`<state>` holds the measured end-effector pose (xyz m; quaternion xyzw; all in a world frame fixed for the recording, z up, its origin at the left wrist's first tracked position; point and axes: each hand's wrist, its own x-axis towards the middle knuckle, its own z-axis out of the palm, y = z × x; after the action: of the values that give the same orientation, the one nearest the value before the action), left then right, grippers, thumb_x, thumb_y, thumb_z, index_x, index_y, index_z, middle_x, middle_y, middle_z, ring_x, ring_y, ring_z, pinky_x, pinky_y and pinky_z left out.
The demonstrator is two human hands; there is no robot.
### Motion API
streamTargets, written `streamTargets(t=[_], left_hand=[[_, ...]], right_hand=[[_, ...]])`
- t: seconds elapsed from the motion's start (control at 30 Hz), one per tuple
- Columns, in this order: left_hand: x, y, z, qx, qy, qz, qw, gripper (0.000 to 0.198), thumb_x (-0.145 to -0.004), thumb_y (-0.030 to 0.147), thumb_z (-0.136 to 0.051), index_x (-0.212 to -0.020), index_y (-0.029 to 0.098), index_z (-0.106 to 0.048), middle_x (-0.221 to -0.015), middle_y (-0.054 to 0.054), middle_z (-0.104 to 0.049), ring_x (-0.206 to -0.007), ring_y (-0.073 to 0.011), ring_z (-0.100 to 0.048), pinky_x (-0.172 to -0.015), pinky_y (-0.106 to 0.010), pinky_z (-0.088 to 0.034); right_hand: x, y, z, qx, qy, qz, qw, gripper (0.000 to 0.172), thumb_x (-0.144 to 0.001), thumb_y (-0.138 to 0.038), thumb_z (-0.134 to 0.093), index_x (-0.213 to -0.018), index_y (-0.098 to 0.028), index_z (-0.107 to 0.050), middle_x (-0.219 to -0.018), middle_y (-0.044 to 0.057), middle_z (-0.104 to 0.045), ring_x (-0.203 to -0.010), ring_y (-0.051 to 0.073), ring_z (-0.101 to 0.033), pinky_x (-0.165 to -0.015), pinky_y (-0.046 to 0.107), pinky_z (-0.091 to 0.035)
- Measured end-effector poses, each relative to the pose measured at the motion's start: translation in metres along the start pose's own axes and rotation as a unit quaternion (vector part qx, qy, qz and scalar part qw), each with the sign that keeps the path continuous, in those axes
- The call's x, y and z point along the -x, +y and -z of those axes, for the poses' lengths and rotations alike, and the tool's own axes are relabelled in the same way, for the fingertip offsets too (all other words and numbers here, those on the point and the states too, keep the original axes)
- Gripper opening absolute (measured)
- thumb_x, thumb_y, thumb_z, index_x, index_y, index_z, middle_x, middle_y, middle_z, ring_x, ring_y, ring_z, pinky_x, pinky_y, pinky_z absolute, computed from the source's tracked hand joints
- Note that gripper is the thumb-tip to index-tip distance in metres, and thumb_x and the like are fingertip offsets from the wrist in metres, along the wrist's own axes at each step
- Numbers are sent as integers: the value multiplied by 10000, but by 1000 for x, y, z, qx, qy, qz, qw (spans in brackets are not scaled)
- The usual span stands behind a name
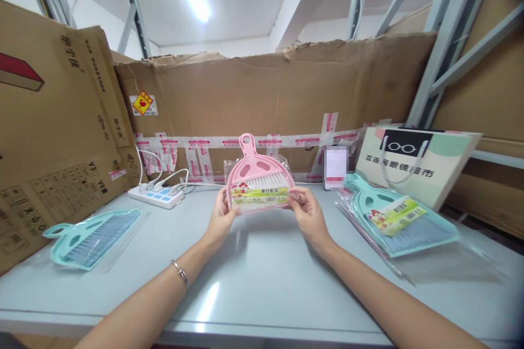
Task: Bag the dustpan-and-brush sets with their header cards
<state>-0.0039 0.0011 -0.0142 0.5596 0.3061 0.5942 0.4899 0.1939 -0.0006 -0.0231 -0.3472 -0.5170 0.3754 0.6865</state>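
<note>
A pink dustpan and brush set (pixel 258 179) in a clear bag is held upright above the table, its handle pointing up and its green label facing me. My left hand (pixel 223 214) grips its lower left edge, and my right hand (pixel 307 212) pinches its right edge. On the table at the left lies a bagged turquoise dustpan set (pixel 96 237). To the right, another turquoise set (pixel 403 221) with a label rests on top of other bagged sets.
A white power strip (pixel 156 194) with plugged cables sits behind at the left. Cardboard (pixel 254 92) walls the back of the table (pixel 262 283). A paper bag (pixel 417 161) stands at the back right, beside a small card (pixel 336 166).
</note>
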Motion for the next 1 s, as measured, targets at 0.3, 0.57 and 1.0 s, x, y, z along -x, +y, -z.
streamTargets(t=[0.3, 0.57, 1.0], left_hand=[[-9, 7, 19, -39, -30, 76, 996, 428, -675, 343, -674, -1029, 172, -506, -960, -70, -672, -854, -210, -639, -764, -317, -487], [-12, 6, 22, -39, 82, 163, 982, 388, -623, 385, -692, -883, 127, -565, -608, -13, -634, -493, -129, -584, -422, -203, -424], [5, 4, -7, -105, 22, 29, 994, 509, -672, 406, -660, -1071, 177, -442, -595, 65, -523, -401, -53, -410, -339, -163, -304]], right_hand=[[-1, 1, 4, 26, -41, -7, 999, 170, -698, -372, -608, -725, -226, -524, -701, -11, -594, -668, 142, -556, -691, 314, -500], [-10, -1, 17, 192, -52, 57, 978, 50, -658, -251, -574, -652, -212, -605, -882, 36, -515, -933, 218, -485, -881, 400, -376], [5, -6, -13, 38, -35, -106, 993, 288, -601, -400, -676, -735, -173, -559, -769, 22, -626, -766, 162, -581, -793, 335, -439]])
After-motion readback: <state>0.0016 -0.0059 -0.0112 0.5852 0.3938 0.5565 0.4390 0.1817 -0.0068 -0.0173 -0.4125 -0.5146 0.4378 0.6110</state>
